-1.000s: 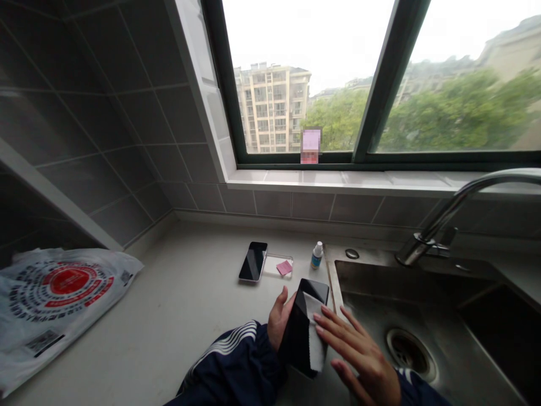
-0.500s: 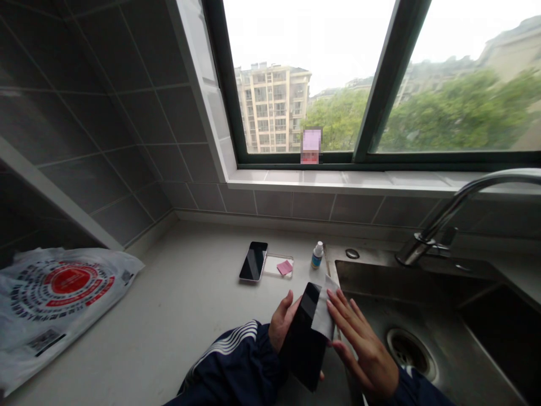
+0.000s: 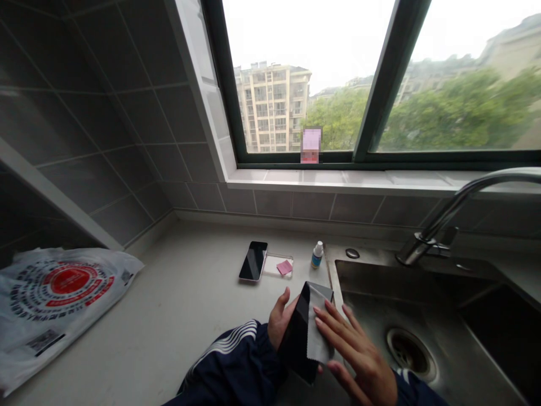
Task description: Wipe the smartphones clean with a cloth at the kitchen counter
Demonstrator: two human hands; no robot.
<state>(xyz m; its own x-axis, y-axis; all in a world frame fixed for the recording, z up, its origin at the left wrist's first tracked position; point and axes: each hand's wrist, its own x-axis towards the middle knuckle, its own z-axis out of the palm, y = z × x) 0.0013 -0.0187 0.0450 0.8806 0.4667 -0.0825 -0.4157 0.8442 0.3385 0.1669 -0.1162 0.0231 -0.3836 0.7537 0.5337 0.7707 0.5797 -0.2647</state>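
My left hand [image 3: 279, 322] is closed around the left side of a black tablet [image 3: 296, 341], its thumb up along the edge. The tablet is tilted over the counter's front, beside the sink. A thin grey cleaning cloth [image 3: 318, 332] with a zigzag edge lies over the tablet's right part. My right hand [image 3: 357, 352] holds this cloth against the screen, its long fingers nearly straight on top and the thumb near the cloth's lower corner. The left fingers under the tablet are mostly hidden.
Behind the hands are a phone [image 3: 253, 261], a clear case [image 3: 273, 265] with a pink square [image 3: 284, 267] on it, and a small spray bottle [image 3: 316, 255]. A steel sink [image 3: 363, 318] and faucet [image 3: 426, 225] stand right. A plastic bag [image 3: 67, 299] lies left.
My right hand and the cloth have slid left and down across the screen. The tablet's tilt has changed slightly, and a grey upper corner shows. My left hand has hardly moved.
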